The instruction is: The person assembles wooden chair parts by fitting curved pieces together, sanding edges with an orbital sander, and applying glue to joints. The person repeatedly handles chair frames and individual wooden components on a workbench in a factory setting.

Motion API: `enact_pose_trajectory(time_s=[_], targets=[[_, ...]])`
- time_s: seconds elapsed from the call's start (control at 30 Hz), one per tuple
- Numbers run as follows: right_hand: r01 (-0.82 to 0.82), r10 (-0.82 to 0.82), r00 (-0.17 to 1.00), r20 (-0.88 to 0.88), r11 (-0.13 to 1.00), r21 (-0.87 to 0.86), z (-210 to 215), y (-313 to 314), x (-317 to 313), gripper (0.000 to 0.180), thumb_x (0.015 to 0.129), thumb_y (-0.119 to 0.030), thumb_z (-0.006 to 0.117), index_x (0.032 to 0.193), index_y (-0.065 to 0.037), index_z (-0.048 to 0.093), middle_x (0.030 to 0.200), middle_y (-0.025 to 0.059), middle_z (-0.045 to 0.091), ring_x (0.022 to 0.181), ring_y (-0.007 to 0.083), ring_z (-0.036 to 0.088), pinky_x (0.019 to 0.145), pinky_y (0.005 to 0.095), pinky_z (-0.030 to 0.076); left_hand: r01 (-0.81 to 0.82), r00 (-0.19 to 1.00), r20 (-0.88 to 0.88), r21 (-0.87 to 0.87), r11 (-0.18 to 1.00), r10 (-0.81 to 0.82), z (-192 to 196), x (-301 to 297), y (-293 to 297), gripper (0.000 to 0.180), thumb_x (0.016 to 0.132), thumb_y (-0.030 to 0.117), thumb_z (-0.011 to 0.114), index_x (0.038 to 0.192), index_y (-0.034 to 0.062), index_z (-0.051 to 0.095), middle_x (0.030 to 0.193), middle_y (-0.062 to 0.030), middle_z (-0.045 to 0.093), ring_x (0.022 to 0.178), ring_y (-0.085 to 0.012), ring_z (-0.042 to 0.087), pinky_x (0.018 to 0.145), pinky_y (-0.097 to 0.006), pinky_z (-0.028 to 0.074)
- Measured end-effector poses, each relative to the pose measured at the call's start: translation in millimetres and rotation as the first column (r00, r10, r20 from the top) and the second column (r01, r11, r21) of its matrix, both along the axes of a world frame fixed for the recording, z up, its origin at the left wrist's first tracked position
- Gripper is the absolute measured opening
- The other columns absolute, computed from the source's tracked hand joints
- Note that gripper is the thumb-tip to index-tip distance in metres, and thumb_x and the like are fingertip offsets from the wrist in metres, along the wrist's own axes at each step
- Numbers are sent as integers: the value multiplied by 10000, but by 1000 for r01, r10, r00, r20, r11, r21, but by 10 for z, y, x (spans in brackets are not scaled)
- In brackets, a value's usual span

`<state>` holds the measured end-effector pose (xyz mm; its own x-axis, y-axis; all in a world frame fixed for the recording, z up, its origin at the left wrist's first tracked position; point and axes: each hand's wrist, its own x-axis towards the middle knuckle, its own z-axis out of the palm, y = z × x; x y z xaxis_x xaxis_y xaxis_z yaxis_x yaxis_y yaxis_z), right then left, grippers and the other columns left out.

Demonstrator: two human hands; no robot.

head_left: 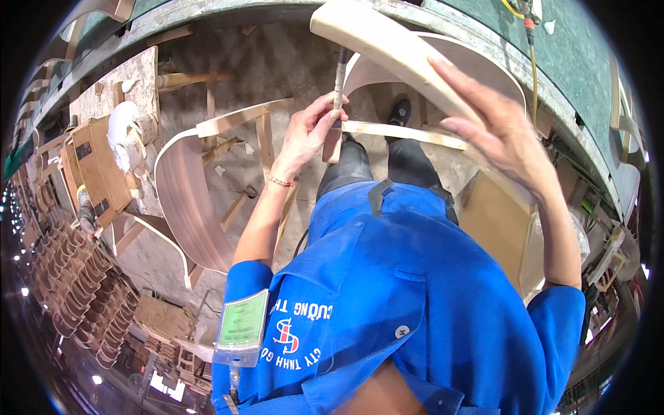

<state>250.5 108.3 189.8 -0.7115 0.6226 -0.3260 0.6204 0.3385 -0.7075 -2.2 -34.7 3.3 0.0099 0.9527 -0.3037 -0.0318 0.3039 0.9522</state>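
Observation:
My left hand (311, 131) is closed in a pinch round a thin rod (340, 79) with a pale wrapping. A short brown wooden block (333, 146) sits just below those fingers; whether it joins the rod I cannot tell. My right hand (508, 131) lies with stretched fingers along a thick pale wooden chair leg (387, 45), thumb apart, slightly blurred. Under it is a chair frame with a curved pale backrest (477, 59) and a straight wooden rail (408, 133), close in front of my legs. The far side of the chair is partly hidden.
A second chair with a curved brown backrest (190, 200) stands on the floor at left. Beyond it are a cardboard box (104, 166) and white gloves (128, 138). A green-topped bench (588, 90) runs along the far right, with a yellow hose (533, 69). Cardboard (498, 221) stands at right.

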Motion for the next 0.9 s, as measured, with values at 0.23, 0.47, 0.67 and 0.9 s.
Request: enact_pose_trajectory(time_s=[0.23,0.47,0.67,0.9], targets=[[266,-237,938,-253,960,86,197,119,-73,655,874,-395,659,1450,-174,439,1425,100,490,1280,234,488,1078,390,364,-8,999,32,42,999,7,-32,-3,-9,268,1002,113,495,1250,26,547,954,-17,638,950,-94,601,930,-276,454],[495,-460,793,-399,869,-19,-30,191,382,750,868,-312,708,1473,-58,344,1389,176,485,1290,242,449,1075,367,329,91,994,67,17,996,-92,-1,-76,84,262,1002,114,491,1242,24,543,938,-16,625,934,-91,595,923,-287,463],[405,-405,900,-164,914,-30,180,-8,-34,605,905,-387,632,1429,-143,455,1313,117,576,1186,218,552,1010,353,415,53,997,53,15,998,-54,-26,-44,38,261,997,121,500,1236,25,544,945,-13,623,937,-92,599,910,-283,472],[220,-218,957,-192,975,-14,157,21,-45,636,880,-373,647,1453,-197,434,1370,69,542,1107,178,568,944,323,455,62,989,136,-13,998,-60,-39,-110,34,267,979,134,523,1230,48,553,950,-16,641,928,-98,609,869,-269,483]])
